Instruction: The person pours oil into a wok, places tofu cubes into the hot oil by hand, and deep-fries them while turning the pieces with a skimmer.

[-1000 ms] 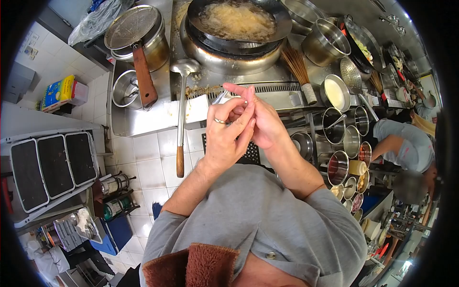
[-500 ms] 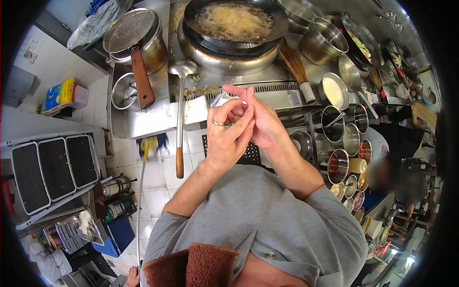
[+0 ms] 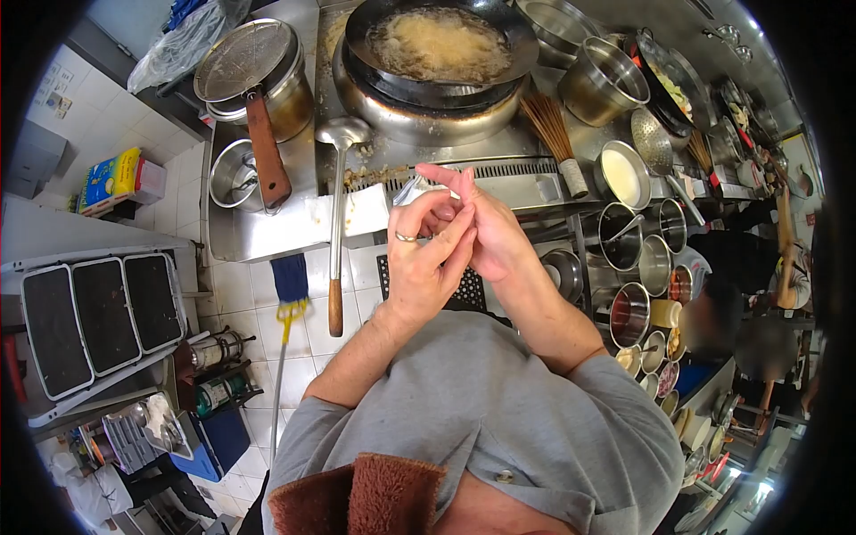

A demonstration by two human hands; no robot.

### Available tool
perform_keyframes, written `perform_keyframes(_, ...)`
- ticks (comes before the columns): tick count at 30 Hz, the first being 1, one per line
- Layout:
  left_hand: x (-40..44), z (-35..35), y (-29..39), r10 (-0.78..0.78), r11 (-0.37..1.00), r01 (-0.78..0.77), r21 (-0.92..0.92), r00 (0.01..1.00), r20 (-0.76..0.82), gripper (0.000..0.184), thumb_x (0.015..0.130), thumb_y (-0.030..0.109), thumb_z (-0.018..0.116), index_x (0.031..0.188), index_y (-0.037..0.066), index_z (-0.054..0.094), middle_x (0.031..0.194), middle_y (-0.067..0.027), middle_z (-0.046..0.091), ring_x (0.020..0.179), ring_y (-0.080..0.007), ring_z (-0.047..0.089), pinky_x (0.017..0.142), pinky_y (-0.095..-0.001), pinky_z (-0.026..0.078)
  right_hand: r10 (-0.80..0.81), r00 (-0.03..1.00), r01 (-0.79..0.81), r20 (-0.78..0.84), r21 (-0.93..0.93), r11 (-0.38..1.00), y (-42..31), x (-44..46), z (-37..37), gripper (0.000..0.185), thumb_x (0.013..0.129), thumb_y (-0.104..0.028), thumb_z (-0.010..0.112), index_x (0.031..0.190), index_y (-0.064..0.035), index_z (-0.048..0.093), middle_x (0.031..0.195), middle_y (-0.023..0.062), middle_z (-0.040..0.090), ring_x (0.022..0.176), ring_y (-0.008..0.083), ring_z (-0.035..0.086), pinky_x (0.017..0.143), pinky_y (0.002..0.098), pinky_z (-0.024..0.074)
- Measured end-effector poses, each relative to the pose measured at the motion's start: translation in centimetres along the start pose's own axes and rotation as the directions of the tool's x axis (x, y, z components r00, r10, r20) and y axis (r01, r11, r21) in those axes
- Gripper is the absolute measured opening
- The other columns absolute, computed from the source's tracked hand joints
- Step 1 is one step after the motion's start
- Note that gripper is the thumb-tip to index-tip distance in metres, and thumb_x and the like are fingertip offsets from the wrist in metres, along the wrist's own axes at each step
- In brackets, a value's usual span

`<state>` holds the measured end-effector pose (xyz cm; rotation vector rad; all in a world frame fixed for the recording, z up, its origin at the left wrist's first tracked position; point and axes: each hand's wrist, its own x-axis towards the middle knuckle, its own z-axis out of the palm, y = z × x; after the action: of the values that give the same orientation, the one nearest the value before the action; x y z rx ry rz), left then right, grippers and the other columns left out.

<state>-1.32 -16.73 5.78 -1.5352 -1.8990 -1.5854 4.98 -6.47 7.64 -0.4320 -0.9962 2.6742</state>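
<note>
In front of my chest, my left hand, with a ring on one finger, has its fingers bent and pressed against my right hand. My right index finger points left above the left knuckles, and the fingertips of both hands meet. Whether anything small is pinched between them is hidden. Beyond them, a ladle lies with its handle overhanging the counter edge. A wok of bubbling oil sits on the burner ring.
At the left, a wire strainer rests over a pot beside a small steel pot. A bamboo brush, a pot of pale liquid and a skimmer stand right. A mop is on the floor.
The mop has shifted toward me, its blue head now showing fully. A bystander's hand at the lower left has left view. My hands stay almost in place, pressed together.
</note>
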Motion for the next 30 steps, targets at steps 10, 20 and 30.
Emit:
perform_keyframes(10,0.1,0.4,0.8,0.010,1.000,-0.011,0.021,0.999,0.040,0.040,0.071,-0.003,0.067,0.110,0.004,0.066,0.112,-0.0101,0.056,0.091,-0.0258,0.051,0.078,-0.0355,0.042,-0.006,0.997,0.007,-0.077,0.019,1.000,0.0,0.2,-0.8,0.048,0.099,-0.040,0.043,0.125,-0.0012,0.051,0.086,0.0013,0.054,0.080,0.0097,0.052,0.075,0.0252,0.0469)
perform_keyframes(20,-4.3,-4.7,0.1,-0.306,0.950,0.311,-0.017,0.943,0.130,0.021,0.082,-0.001,0.062,0.102,0.001,0.066,0.093,-0.0127,0.068,0.089,-0.0263,0.065,0.079,-0.0348,0.050,-0.342,0.939,0.296,-0.037,-0.420,0.858,3.8,7.0,-6.9,0.026,0.072,0.009,0.036,0.056,-0.0084,0.046,0.050,-0.0026,0.036,0.046,0.0086,0.034,0.043,0.0246,0.0226)
perform_keyframes(30,4.5,-13.3,-5.9,-0.490,0.668,0.538,0.514,0.838,-0.241,0.060,0.081,0.039,0.068,0.114,-0.009,0.054,0.090,-0.0160,0.059,0.083,-0.0250,0.055,0.075,-0.0335,0.045,0.138,0.932,-0.117,0.336,-0.084,0.990,11.3,22.3,7.4,0.054,0.097,-0.045,0.044,0.133,-0.0051,0.042,0.107,0.0141,0.063,0.090,0.0227,0.064,0.078,0.0367,0.0532)
